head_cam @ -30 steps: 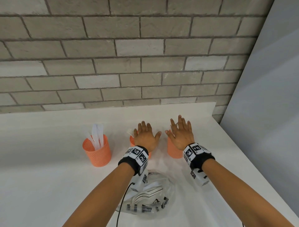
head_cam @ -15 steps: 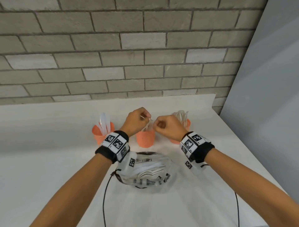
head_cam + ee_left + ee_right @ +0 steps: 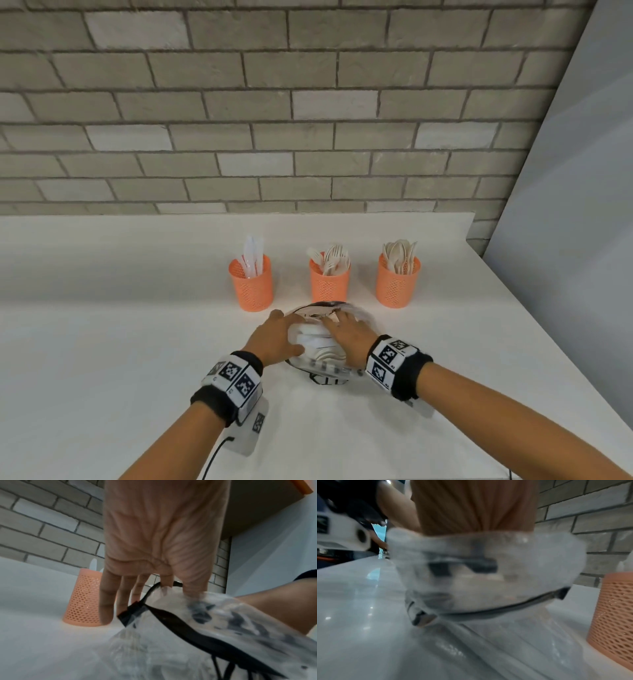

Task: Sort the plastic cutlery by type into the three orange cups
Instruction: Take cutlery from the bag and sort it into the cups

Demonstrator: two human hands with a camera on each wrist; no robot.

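Note:
Three orange mesh cups stand in a row: the left cup (image 3: pixel 251 286) holds white knives, the middle cup (image 3: pixel 329 286) forks, the right cup (image 3: pixel 397 286) spoons. In front of them lies a clear plastic bag (image 3: pixel 318 359) with a black zip rim (image 3: pixel 180 620), with white cutlery inside. My left hand (image 3: pixel 277 332) holds the bag's left side, thumb and a finger at the rim (image 3: pixel 168 586). My right hand (image 3: pixel 347 334) rests on top of the bag with its fingers laid out. In the blurred right wrist view the bag (image 3: pixel 488 574) hides the right hand's fingers.
The white table (image 3: pixel 102 342) runs back to a grey brick wall (image 3: pixel 274 120). Its right edge falls off beside a grey panel (image 3: pixel 565 240). A black cable (image 3: pixel 214 459) hangs from my left wrist. One cup (image 3: pixel 82 599) stands just beyond my left fingers, another (image 3: pixel 614 615) right of the bag.
Both hands were spread flat over the cups, then made fists above them, and have now come down and back onto the bag. The head view has tilted, so the cups sit farther off.

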